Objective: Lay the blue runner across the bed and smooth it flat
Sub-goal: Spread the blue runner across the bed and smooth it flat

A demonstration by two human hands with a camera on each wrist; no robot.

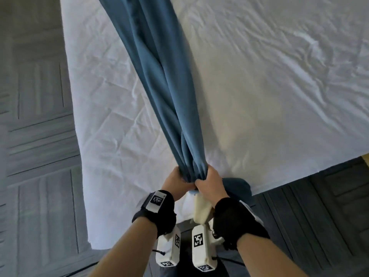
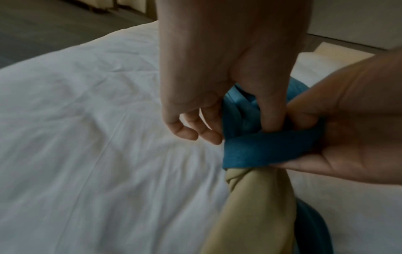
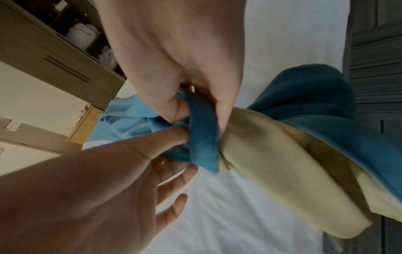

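The blue runner (image 1: 159, 86) stretches across the white bed (image 1: 279, 96), bunched like a rope. The left hand (image 1: 175, 182) and the right hand (image 1: 209, 186) both squeeze its near end at the bed's edge, probably to pull it straight before spreading it flat.

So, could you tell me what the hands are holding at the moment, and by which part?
Both the left hand and right hand grip the blue runner at its bunched near end, by the bed's edge.
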